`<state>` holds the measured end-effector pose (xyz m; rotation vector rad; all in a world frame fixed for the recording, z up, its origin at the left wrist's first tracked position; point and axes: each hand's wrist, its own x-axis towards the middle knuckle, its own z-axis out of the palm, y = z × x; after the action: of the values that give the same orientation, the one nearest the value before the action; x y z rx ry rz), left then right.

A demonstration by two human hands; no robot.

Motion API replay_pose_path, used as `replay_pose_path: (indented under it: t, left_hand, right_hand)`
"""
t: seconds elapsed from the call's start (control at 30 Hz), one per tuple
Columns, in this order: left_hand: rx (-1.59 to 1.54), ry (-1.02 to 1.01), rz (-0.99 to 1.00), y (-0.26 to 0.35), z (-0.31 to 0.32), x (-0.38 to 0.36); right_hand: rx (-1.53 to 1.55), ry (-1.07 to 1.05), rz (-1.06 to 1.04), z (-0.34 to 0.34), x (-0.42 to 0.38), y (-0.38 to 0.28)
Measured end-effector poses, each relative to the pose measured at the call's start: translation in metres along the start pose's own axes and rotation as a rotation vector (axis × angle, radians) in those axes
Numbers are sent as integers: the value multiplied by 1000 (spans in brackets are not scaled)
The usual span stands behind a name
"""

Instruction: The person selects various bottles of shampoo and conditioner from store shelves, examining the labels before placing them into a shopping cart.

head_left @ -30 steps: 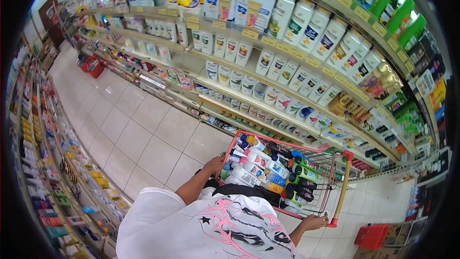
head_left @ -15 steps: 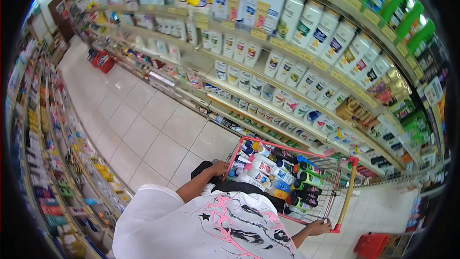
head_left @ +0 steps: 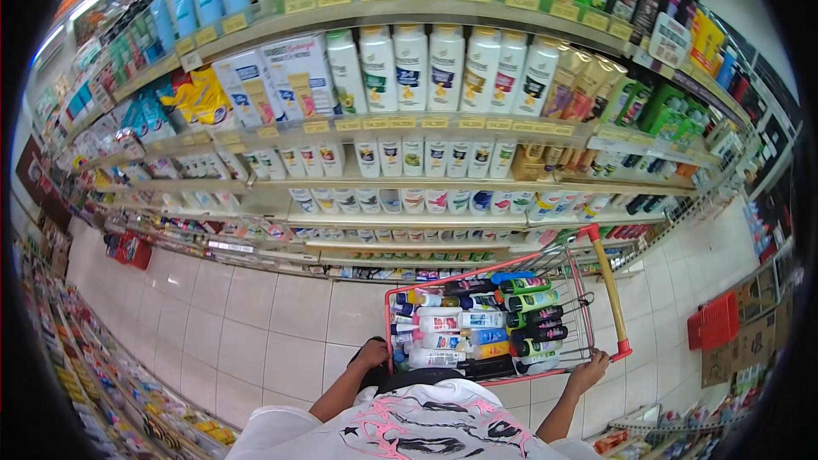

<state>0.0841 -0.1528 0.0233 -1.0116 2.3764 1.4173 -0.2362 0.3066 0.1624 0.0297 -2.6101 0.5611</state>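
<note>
- The left hand [head_left: 369, 353] is at the near left corner of the shopping cart [head_left: 388, 293], its fingers bent towards the red rim; whether they close on it I cannot tell
- The right hand [head_left: 590, 368] lies at the near right of the cart, over the rim just beside the yellow handle [head_left: 608, 285]; how tightly it grips cannot be made out
- The shopping cart stands in front of the person, between the body and the shelf unit [head_left: 545, 128], its handle end to the right
- Inside the cart, packed bottles [head_left: 439, 324] lie on their sides: mostly white ones at the left and middle, green and dark ones with black caps at the right
- A row of white bottles with gold caps [head_left: 411, 68] stands upright on the shelf unit, with yellow price tags [head_left: 375, 123] along the edge below
- Left of that row are boxes picturing tubes [head_left: 298, 77], then yellow packs [head_left: 200, 98]
- A red basket [head_left: 714, 321] is on the tiled floor [head_left: 281, 315] at the right, beside cardboard boxes [head_left: 750, 324]
- Another red container [head_left: 129, 250] sits far off at the left
</note>
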Motion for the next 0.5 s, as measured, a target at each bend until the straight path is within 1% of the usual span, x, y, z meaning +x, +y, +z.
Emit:
replay_pose_path:
  t: [0.07, 0.1, 0.13, 0.17, 0.2, 0.23, 0.27, 0.4, 0.47, 0.5]
  left_hand:
    - [145, 0, 5, 5, -2, 0]
    - [170, -31, 27, 9, -2, -1]
    - [96, -18, 14, 13, -1, -2]
    - [19, -2, -6, 12, 1, -2]
    - [36, -20, 8, 10, 4, -2]
    - [-26, 10, 11, 7, 9, -1]
    - [-91, 40, 13, 8, 11, 2]
    - [-92, -34, 49, 11, 16, 9]
    - [-244, -110, 5, 20, 16, 15]
    - [-279, -111, 20, 25, 17, 14]
  right_hand:
    - [-10, 11, 43, -2, -9, 3]
    - [-6, 18, 34, -4, -8, -1]
    - [1, 29, 21, -6, -3, -4]
    - [-10, 42, 49, -8, -1, -3]
    - [14, 23, 29, -9, 0, -1]
    - [42, 6, 5, -9, 2, 2]
    - [35, 16, 23, -7, 4, 5]
    - [10, 4, 12, -9, 7, 17]
    - [-12, -24, 8, -13, 15, 16]
    - [-17, -41, 9, -18, 18, 13]
